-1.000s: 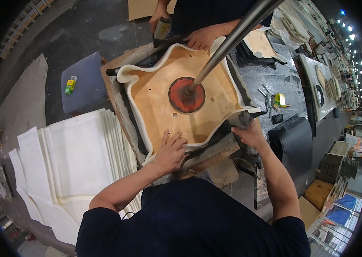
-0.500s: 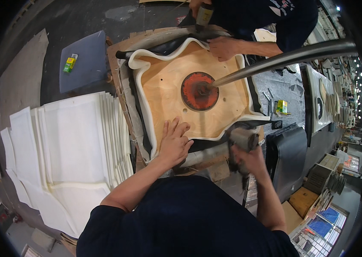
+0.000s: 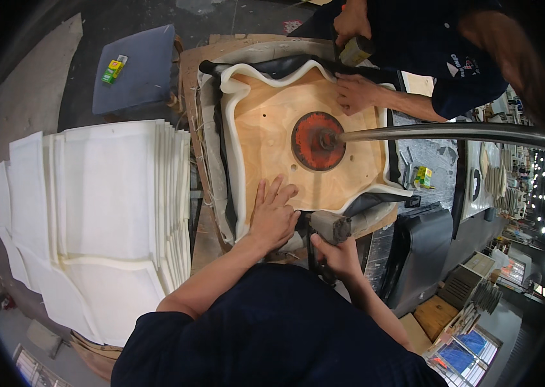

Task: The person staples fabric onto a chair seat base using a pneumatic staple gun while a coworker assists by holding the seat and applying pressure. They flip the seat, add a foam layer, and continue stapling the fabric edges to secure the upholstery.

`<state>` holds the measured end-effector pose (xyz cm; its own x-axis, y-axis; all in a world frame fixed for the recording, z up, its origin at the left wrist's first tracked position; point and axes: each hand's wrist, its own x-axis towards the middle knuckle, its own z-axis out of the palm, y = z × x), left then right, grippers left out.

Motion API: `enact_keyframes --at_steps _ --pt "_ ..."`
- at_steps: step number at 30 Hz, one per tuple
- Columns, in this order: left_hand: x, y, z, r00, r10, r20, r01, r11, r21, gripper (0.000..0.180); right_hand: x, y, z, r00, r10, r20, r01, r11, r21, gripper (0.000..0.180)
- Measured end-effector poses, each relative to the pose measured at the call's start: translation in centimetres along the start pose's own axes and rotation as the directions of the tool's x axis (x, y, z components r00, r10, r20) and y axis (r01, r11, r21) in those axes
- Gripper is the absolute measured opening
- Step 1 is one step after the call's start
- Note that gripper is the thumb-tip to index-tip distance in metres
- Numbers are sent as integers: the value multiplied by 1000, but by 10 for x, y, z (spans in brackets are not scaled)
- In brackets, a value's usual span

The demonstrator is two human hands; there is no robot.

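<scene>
A shaped wooden panel (image 3: 256,138) lies before me, rimmed by white foam (image 3: 232,168) and a black cover (image 3: 369,204) folded up around its edge. A red round plate (image 3: 303,147) on the end of a metal rod (image 3: 414,133) presses on its middle. My left hand (image 3: 274,216) rests on the near-left part of the panel, fingers spread and holding nothing. My right hand (image 3: 340,257) grips a staple gun (image 3: 330,227), its nose at the near edge of the foam and cover.
Across the panel, a co-worker's hand (image 3: 357,94) presses the far edge; their other hand (image 3: 352,23) holds another staple gun (image 3: 356,50). White foam sheets (image 3: 111,187) are stacked at left, beyond them a grey-blue padded seat (image 3: 137,71) with a small box (image 3: 113,69). Black covers (image 3: 417,255) lie at right.
My right hand has brought the staple gun leftward to the panel's near edge. My left hand stays on the panel. The whole view has shifted, and the co-worker's staple gun has moved right.
</scene>
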<state>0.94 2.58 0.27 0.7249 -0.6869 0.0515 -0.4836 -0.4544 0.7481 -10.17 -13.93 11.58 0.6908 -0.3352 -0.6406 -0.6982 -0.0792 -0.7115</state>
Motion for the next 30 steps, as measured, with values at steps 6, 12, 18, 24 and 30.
enact_keyframes --at_steps 6,12,18,24,30 --pt "-2 1 0 1000 -6 10 6 1000 2 20 3 -2 11 996 68 -53 -71 996 -51 26" --pt "-1 4 2 1000 9 -26 -9 1000 15 21 8 5 19 997 22 -73 -22 1000 4 38" --pt "3 8 -5 995 -16 96 10 998 60 25 -8 12 -3 995 -97 14 96 995 36 36" --pt "37 61 8 983 166 74 -167 986 14 34 -46 76 -49 929 -125 -347 243 916 319 35" --pt "89 87 68 971 170 168 -175 984 16 43 -29 70 -104 907 -122 -403 272 900 341 31"
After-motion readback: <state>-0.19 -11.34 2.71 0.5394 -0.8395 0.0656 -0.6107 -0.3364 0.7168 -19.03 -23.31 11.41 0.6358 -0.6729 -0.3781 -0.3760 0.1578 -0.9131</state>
